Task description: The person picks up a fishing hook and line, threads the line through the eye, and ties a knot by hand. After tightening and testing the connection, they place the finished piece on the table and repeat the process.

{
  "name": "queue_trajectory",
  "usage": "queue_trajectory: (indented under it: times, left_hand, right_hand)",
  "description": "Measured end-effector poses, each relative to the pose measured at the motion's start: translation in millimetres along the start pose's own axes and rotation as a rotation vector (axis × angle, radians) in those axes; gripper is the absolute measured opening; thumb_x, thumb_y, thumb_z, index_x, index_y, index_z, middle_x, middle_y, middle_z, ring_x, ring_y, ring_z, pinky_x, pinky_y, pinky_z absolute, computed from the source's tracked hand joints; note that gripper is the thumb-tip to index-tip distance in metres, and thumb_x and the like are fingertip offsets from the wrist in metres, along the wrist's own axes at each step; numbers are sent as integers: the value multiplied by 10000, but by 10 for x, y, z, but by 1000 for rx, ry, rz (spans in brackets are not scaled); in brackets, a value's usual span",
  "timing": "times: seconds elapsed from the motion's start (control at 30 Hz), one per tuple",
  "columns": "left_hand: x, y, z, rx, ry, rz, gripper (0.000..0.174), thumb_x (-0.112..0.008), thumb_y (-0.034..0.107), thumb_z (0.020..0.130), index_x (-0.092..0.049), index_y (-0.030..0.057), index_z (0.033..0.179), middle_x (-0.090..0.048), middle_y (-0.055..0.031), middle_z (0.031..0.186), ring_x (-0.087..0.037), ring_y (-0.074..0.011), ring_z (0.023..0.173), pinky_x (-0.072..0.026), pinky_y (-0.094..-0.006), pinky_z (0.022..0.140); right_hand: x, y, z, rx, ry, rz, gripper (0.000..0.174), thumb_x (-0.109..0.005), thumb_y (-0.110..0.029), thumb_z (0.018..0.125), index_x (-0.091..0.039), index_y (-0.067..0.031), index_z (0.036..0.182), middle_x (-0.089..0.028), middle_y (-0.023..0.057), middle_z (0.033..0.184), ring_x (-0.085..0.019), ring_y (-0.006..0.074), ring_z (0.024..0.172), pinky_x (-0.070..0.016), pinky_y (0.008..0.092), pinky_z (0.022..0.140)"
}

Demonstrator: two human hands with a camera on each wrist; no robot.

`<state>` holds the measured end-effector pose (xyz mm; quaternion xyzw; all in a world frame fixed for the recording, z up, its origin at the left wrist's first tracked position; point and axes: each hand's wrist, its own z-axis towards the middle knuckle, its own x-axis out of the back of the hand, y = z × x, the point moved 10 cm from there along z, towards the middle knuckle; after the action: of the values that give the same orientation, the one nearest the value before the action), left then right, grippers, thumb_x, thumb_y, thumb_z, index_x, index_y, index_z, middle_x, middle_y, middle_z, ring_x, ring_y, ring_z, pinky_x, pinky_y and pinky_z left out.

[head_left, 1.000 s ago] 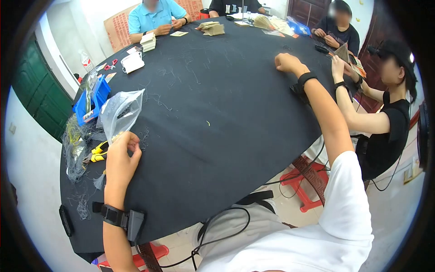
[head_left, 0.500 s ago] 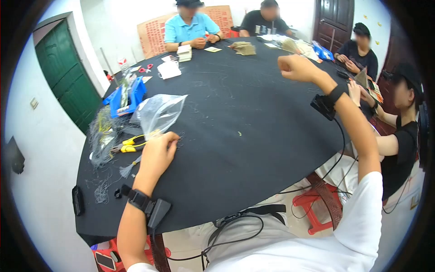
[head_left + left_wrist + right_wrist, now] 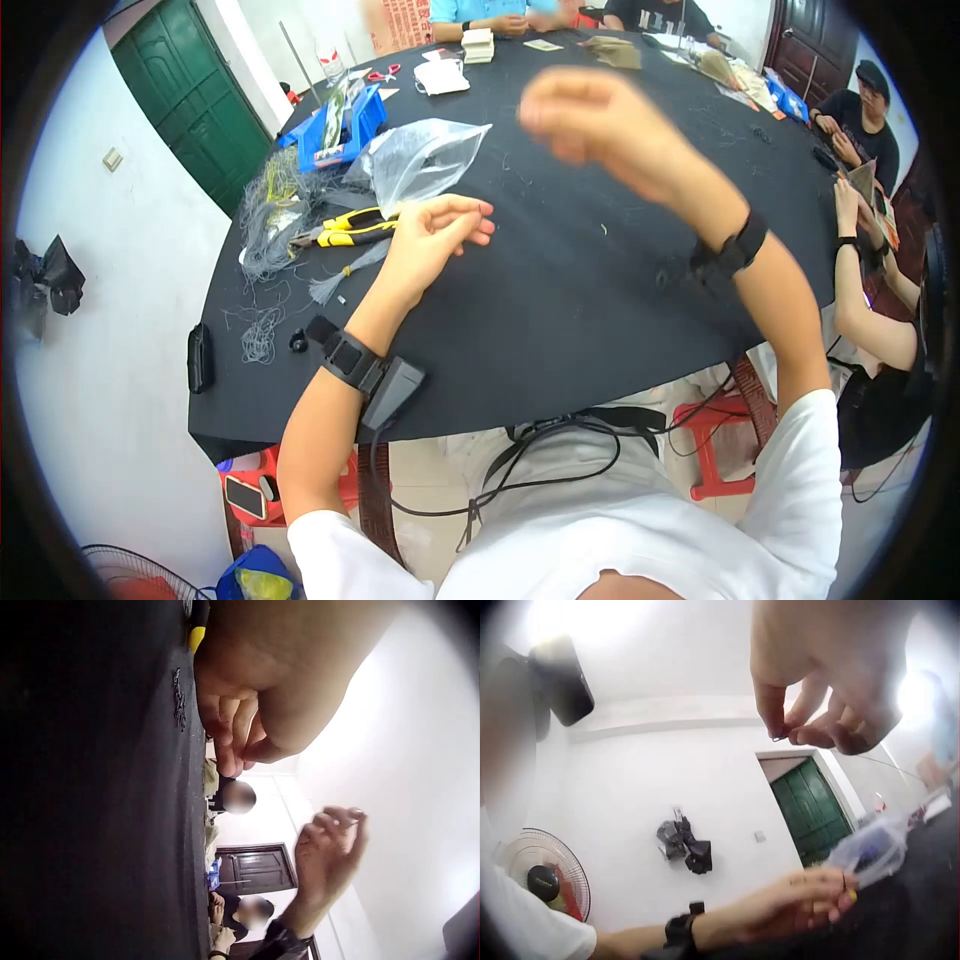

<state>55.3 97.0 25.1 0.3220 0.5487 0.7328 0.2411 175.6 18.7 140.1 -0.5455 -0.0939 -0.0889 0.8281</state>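
Black case (image 3: 200,357): lies flat at the left edge of the table (image 3: 560,300); well apart from both hands.
Thread tangle (image 3: 265,205): grey and yellow strands heaped on the table's left side; loose strands trail from it towards the near edge.
Blue tray (image 3: 350,125): beyond the tangle, near the far-left rim; contents too small to tell.
Pliers (image 3: 352,228): yellow-handled; lie flat between the tangle and the left hand, just beside the wrist.
Plastic bag (image 3: 420,160): clear, crumpled, mouth towards the table's centre; lies just beyond the left hand.
Left hand (image 3: 435,235): rests on the black cloth; thumb and fingertips drawn together, pointing right; the right wrist view shows a small dark bit at the fingertips; cannot tell whether anything is gripped.
Thread (image 3: 885,765): one thin strand; runs from the right hand's pinch down and away towards the bag; its far end cannot be traced.
Right hand (image 3: 590,120): raised above the table, blurred in the head view; thumb and forefinger pinch the thread end, other fingers curled.
Seated people (image 3: 860,110): at the table's right rim, holding cards.
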Motion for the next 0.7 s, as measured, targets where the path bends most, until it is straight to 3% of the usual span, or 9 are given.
queue_trajectory:
  times: [0.07,0.17,0.33,0.7]
  left_hand:
    - [-37,-16,-8,33,-12,-13,229,-566,188,873,-622,27,1025,-661,-55,885,-611,-87,773,-397,-194,636]
    - [-139,-64,-54,59,-35,-57,233,-556,191,874,-620,31,1031,-656,-54,891,-609,-85,779,-399,-195,642]
    - [-341,-69,-88,99,-118,-100,241,-550,199,874,-617,36,1039,-652,-50,902,-608,-83,783,-401,-195,648]
    - [-399,-77,-116,63,-110,-114,194,-563,151,867,-637,22,992,-665,-52,877,-617,-86,776,-419,-198,639]
  right_hand:
    - [-162,549,-191,-188,-51,152,138,-640,-208,827,-617,-86,887,-581,-23,766,-517,45,653,-370,185,546]
    - [-199,932,-390,-327,-21,203,131,-640,-191,828,-610,-73,875,-598,-6,769,-530,52,633,-375,176,542]
    - [-226,1053,-486,-304,2,284,114,-630,-177,832,-604,-74,874,-603,-7,753,-537,47,636,-381,176,543]
    - [-206,1209,-544,-297,51,440,89,-593,-186,858,-579,-98,849,-620,3,753,-564,51,602,-407,174,557]
